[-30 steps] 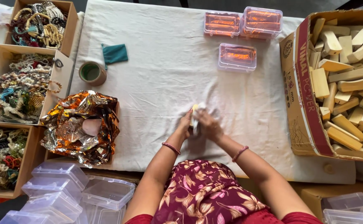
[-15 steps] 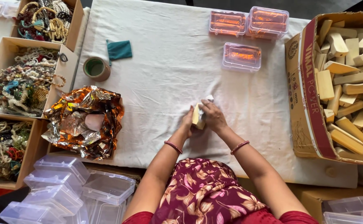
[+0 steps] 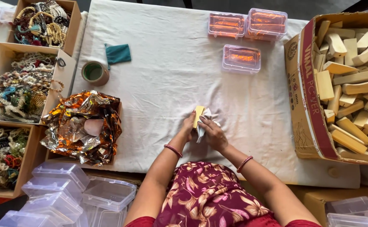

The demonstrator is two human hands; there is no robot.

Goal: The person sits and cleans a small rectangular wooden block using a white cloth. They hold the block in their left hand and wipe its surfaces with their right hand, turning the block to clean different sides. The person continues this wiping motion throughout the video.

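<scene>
We see a white cloth-covered table (image 3: 158,84), and near its front edge, about midway across, a small pale yellow wooden block (image 3: 198,116) is held up between both hands. The block is a flat little slab standing on end, its long axis running nearly upright in the view, the top tilted a bit to the right, away from us. Its face is smooth, plain and light. Our left hand (image 3: 189,126) grasps the block from its left side, fingers curled against it. Our right hand (image 3: 212,133) presses a crumpled bit of white tissue (image 3: 205,122) against the block's right side, fingers closed around the tissue. At the right sits a large cardboard box (image 3: 308,96) heaped with similar wooden blocks. At the left are boxes of beaded jewellery (image 3: 20,88) and a pile of shiny orange foil (image 3: 81,126). Three clear lidded cases with orange contents (image 3: 240,59) lie well apart at the far side
</scene>
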